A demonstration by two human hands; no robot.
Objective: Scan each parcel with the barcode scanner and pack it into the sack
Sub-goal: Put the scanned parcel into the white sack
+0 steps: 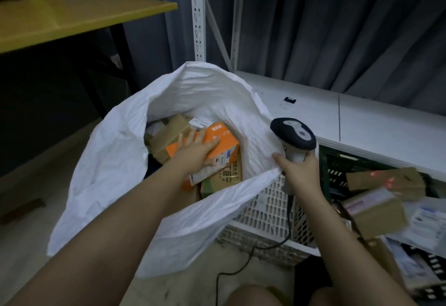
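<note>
Left hand (198,148) grips an orange cardboard parcel (218,141) inside the white woven sack (108,160); right hand (298,168) clasps the grey-black barcode scanner (293,133) and pinches the sack's rim.

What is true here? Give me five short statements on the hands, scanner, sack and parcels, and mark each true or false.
1. The left hand holds an orange box inside the white sack. True.
2. The right hand is empty. False: it grips the barcode scanner by its handle.
3. The sack holds no other parcels. False: brown cardboard boxes lie in it beside the orange box.
4. A white perforated crate stands by the sack. True.
5. The scanner is cordless. False: a black cable hangs from its handle.
</note>
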